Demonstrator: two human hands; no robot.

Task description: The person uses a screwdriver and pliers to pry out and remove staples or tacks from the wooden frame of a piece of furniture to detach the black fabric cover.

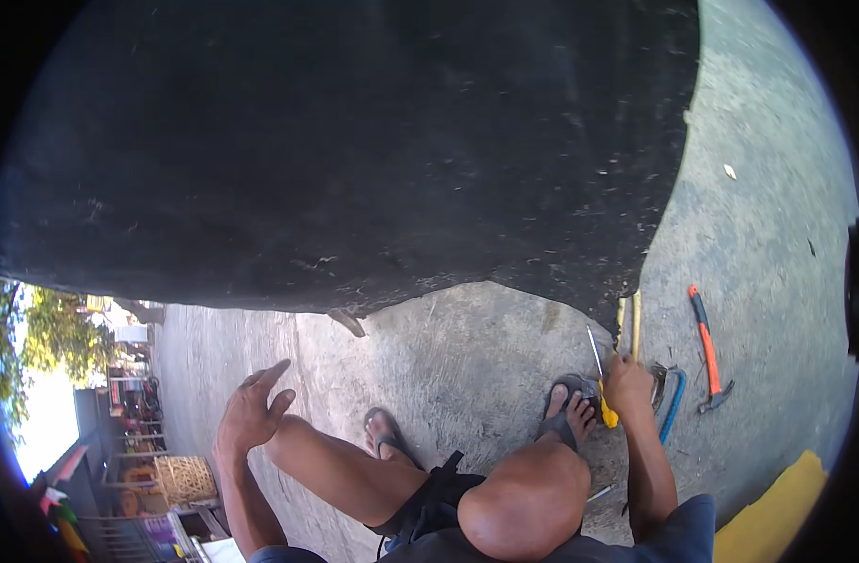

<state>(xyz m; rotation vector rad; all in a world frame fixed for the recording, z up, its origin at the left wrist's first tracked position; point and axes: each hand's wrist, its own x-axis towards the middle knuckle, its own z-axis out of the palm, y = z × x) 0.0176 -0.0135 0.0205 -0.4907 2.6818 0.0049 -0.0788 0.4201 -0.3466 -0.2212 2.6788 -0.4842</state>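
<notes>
A large black, scuffed object (373, 155) fills the upper view in front of me; its material is unclear. From its lower edge a short brownish piece (347, 322) sticks out. My left hand (255, 412) is held up beside my knee, fingers apart and empty. Down by my foot, my right hand (628, 388) is curled at the lower end of two pale sticks (636, 325), close to the black object's corner. Right beside it is a screwdriver (607, 408) with a yellow handle and bare shaft. What the right fingers grip is hidden.
On the concrete floor (767, 232) to the right lies a claw hammer (708, 352) with an orange and black handle. A blue-framed tool (672, 405) is beside my right hand. A yellow sheet (774, 510) lies lower right. A woven basket (184, 480) stands far left.
</notes>
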